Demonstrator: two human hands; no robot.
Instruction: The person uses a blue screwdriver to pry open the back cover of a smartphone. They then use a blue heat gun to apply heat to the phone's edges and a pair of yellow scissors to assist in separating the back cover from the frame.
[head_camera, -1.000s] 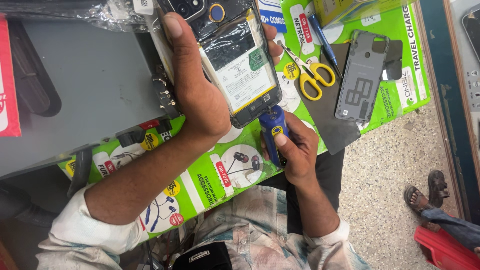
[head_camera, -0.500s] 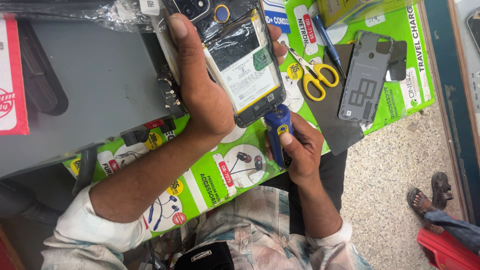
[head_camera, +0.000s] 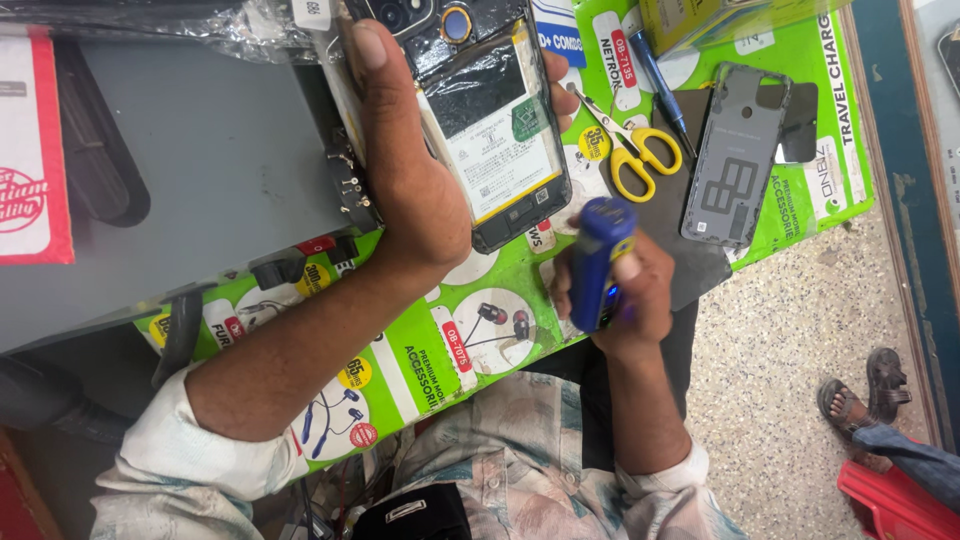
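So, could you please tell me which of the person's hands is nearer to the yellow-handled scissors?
Right. The right hand, gripping a blue tool, sits just below the yellow-handled scissors. The left hand holds the opened phone further left; only its fingertips come near the blades.

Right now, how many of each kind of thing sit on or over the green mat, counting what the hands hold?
Opened phone, in the left hand: 1
Blue tool, in the right hand: 1
Yellow-handled scissors: 1
Grey phone back cover: 1
Blue pen: 1
Total: 5
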